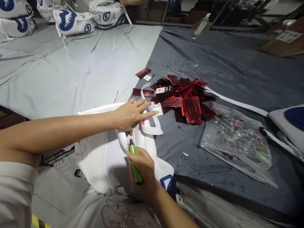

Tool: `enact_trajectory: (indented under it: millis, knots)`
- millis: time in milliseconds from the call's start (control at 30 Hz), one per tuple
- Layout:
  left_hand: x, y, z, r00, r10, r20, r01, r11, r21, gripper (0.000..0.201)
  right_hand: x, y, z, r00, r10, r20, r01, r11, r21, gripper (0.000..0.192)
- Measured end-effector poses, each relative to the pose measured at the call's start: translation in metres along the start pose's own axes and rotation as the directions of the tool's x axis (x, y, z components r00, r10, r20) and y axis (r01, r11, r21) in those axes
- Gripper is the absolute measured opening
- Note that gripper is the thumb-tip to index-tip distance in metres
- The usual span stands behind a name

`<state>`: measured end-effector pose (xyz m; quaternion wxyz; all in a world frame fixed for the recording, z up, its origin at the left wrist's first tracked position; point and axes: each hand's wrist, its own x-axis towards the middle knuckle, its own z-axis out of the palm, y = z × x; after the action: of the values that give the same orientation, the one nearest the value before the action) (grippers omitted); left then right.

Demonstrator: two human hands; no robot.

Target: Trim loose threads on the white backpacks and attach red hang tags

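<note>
Left arm (71, 128) crosses white bag (92, 158) lying beneath both hands (131, 114) (144, 162).

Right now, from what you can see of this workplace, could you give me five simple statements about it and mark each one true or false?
1. The right hand holds a green tool. True.
2. The left hand is raised well above the nearest white bag. False: the left hand rests on the nearest white bag.
3. The heap of red packets lies on the pale sheet. False: the heap lies on the dark grey cover.
4. The clear plastic bag lies to the right of the nearest white bag. True.
5. The bags at the far left are plain, with no pattern. False: the bags at the far left carry blue patterns.
</note>
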<state>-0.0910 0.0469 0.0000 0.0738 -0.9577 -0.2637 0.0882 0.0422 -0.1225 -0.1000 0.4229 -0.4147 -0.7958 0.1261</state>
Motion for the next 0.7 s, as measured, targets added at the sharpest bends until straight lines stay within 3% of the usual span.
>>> enact_trajectory:
  millis: [67, 100, 167, 233, 300, 400, 533, 633, 700]
  knots:
    - [-0.002, -0.001, -0.002, 0.999, -0.048, 0.001, 0.048, 0.998, 0.029, 0.117, 0.0, 0.005, -0.013, 0.983, -0.021, -0.181, 0.014, 0.999, -0.04, 0.037]
    - [-0.002, -0.002, -0.004, 0.998, -0.061, 0.013, 0.06, 0.997, 0.043, 0.116, -0.005, 0.007, -0.019, 0.962, 0.013, -0.273, -0.038, 0.995, -0.087, 0.039]
    - [-0.002, -0.003, -0.009, 0.997, -0.072, 0.041, 0.069, 0.995, 0.074, 0.114, -0.026, 0.01, -0.029, 0.918, 0.181, -0.354, -0.258, 0.948, -0.184, 0.047]
    - [-0.004, -0.003, -0.015, 0.996, -0.078, 0.053, 0.072, 0.991, 0.111, 0.107, -0.052, 0.012, -0.032, 0.874, 0.388, -0.291, -0.462, 0.851, -0.252, 0.063]
    - [-0.012, -0.001, -0.024, 0.994, -0.104, 0.045, 0.096, 0.985, 0.143, 0.097, -0.072, 0.013, -0.029, 0.844, 0.481, -0.238, -0.532, 0.806, -0.258, 0.057]
    - [-0.038, 0.013, -0.047, 0.978, -0.206, 0.019, 0.2, 0.966, 0.162, 0.085, -0.078, 0.012, -0.038, 0.842, 0.468, -0.267, -0.511, 0.85, -0.123, 0.034]
    - [-0.079, 0.051, -0.076, 0.914, -0.404, -0.04, 0.406, 0.908, 0.102, 0.082, -0.064, 0.017, -0.1, 0.868, 0.414, -0.275, -0.448, 0.891, -0.071, 0.035]
    - [-0.087, 0.073, -0.064, 0.878, -0.478, -0.032, 0.478, 0.878, 0.025, 0.078, -0.051, 0.025, -0.146, 0.895, 0.437, -0.089, -0.444, 0.89, -0.103, 0.041]
    - [-0.076, 0.076, -0.043, 0.864, -0.504, -0.01, 0.503, 0.864, -0.023, 0.078, -0.037, 0.024, -0.153, 0.907, 0.415, -0.063, -0.419, 0.905, -0.071, 0.04]
